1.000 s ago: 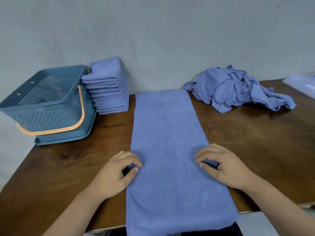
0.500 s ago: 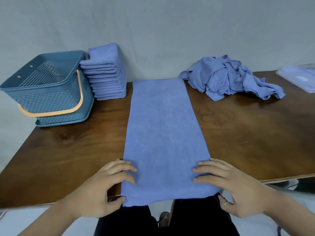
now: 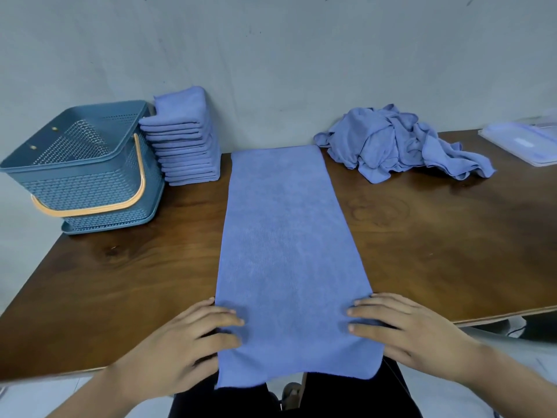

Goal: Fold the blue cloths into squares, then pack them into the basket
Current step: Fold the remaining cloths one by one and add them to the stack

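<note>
**Person: visible parts**

1. Left hand [image 3: 180, 342], lower left of centre: bare. The nails that show on the fingertips are trimmed short.
2. Right hand [image 3: 413, 336], lower right of centre: bare, with the same short nails.
3. Forearms [image 3: 90, 390]: bare from each wrist to the point where the bottom edge of the frame cuts them off.
4. Trousers [image 3: 346, 396], bottom centre of the frame: black, plain fabric. Both legs show, separated by a narrow gap at the middle.
</note>
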Demonstrator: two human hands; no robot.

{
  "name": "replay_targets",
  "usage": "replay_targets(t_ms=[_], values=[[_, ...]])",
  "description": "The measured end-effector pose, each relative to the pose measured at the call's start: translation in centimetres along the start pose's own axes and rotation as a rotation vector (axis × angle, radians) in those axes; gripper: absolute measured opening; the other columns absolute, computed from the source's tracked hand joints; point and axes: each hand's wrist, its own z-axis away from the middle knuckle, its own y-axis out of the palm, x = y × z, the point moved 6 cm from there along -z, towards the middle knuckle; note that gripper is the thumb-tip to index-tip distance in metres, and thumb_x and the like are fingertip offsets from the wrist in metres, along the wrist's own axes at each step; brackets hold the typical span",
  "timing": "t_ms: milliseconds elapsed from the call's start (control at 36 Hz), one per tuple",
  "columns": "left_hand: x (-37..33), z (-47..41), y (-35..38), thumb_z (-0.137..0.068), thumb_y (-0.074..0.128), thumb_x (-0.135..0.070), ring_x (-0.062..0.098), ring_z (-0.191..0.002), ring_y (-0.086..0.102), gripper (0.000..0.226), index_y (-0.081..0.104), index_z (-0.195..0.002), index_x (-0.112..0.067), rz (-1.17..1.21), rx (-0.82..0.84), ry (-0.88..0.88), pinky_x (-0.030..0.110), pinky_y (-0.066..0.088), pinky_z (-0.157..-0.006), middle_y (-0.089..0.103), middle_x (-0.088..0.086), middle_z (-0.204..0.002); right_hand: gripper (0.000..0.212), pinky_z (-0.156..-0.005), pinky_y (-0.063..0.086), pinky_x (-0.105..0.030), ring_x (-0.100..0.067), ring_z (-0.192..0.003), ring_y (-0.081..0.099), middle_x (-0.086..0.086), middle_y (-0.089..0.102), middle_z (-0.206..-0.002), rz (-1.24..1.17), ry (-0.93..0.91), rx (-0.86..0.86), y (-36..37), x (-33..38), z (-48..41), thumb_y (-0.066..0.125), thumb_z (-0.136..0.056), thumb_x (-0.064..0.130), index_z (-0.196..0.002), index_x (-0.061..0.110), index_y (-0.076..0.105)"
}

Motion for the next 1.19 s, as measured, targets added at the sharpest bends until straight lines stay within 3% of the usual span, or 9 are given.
replay_targets(t_ms=[139,250,361,472,583,722,861,972,1194], values=[[1.3,-0.1,-0.8,-0.096,0.072,-0.012,0.011,-0.127,0.064,0.021,0.076,-0.11,-0.027,0.226,-0.122,-0.204,0.036,0.049,-0.105,0.068,-0.021,-0.127,0.033,-0.101,0.051,-0.035,-0.013,-0.126,0.065,0.017,0.069,-0.131,-0.387,0.304,-0.13,-1.1,-1.7,-0.2,0.046,-0.111,0.04,-0.128,0.029,0.072],[2.7,-0.3,-0.9,-0.097,0.069,-0.014,0.015,-0.103,0.072,0.02,0.08,-0.101,-0.031,0.517,-0.202,-0.501,0.04,0.055,-0.088,0.076,-0.006,-0.103,0.03,-0.09,0.049,-0.028,-0.015,-0.106,0.067,0.011,0.072,-0.108,-0.614,0.577,-0.166,-1.6,-2.8,-1.4,0.05,-0.108,0.054,-0.116,0.035,0.072],[3.0,-2.4,-2.2,-0.099,0.063,-0.019,0.011,-0.081,0.068,0.021,0.08,-0.086,-0.019,0.787,-0.344,-0.635,0.033,0.057,-0.075,0.076,0.002,-0.083,0.028,-0.076,0.048,-0.035,-0.024,-0.076,0.064,-0.007,0.069,-0.081,-0.905,0.691,-0.263,-2.1,-4.0,-4.0,0.051,-0.11,0.029,-0.093,0.022,0.073],[4.5,-5.3,-4.1,-0.108,0.051,0.001,0.006,-0.073,0.066,0.048,0.08,-0.078,-0.022,0.915,-0.496,-0.732,0.023,0.051,-0.067,0.076,-0.001,-0.077,0.024,-0.081,0.053,-0.039,-0.036,-0.083,0.071,-0.015,0.076,-0.091,-1.129,0.782,-0.267,-2.5,-6.0,-6.7,0.052,-0.106,0.022,-0.097,0.009,0.07],[7.1,-7.6,-4.2,-0.111,0.048,-0.012,0.0,-0.066,0.059,0.049,0.077,-0.073,-0.023,1.011,-0.52,-0.83,0.014,0.046,-0.062,0.068,-0.011,-0.071,0.018,-0.09,0.055,-0.035,-0.024,-0.103,0.072,-0.001,0.076,-0.114,-1.081,0.721,0.036,-1.4,-6.4,-7.7,0.063,-0.106,0.027,-0.114,0.019,0.076],[10.8,-7.7,-2.2,-0.107,0.06,-0.02,0.014,-0.077,0.067,0.013,0.072,-0.102,-0.021,0.886,-0.313,-0.934,0.034,0.051,-0.07,0.075,-0.001,-0.09,0.035,-0.093,0.054,-0.035,-0.016,-0.1,0.067,0.005,0.073,-0.116,-0.932,0.696,0.122,-0.4,-5.8,-7.5,0.081,-0.093,0.032,-0.126,0.035,0.071],[11.0,-7.8,-1.5,-0.1,0.073,-0.016,0.024,-0.099,0.073,0.06,0.052,-0.144,-0.053,0.876,-0.128,-0.757,0.038,0.06,-0.091,0.074,0.002,-0.116,0.047,-0.089,0.057,-0.04,-0.021,-0.096,0.07,0.004,0.074,-0.113,-0.921,0.7,0.122,0.0,-5.3,-7.9,0.088,-0.085,0.03,-0.129,0.033,0.07],[11.2,-8.4,-2.1,-0.1,0.073,-0.022,0.021,-0.078,0.066,0.03,0.072,-0.123,-0.042,0.703,-0.146,-0.747,0.039,0.059,-0.07,0.064,0.009,-0.089,0.005,-0.081,0.056,-0.034,-0.007,-0.083,0.067,0.008,0.074,-0.093,-0.791,0.682,0.099,0.0,-5.8,-8.0,0.076,-0.097,0.03,-0.101,0.033,0.076],[13.3,-10.8,-6.0,-0.108,0.057,-0.028,0.009,-0.095,0.069,0.024,0.073,-0.095,-0.017,0.723,-0.384,-0.763,0.03,0.047,-0.088,0.073,-0.005,-0.095,0.013,-0.091,0.048,-0.034,-0.017,-0.095,0.07,-0.004,0.074,-0.095,-1.01,0.786,-0.28,-2.7,-10.9,-11.6,0.064,-0.105,0.019,-0.099,0.008,0.067]])
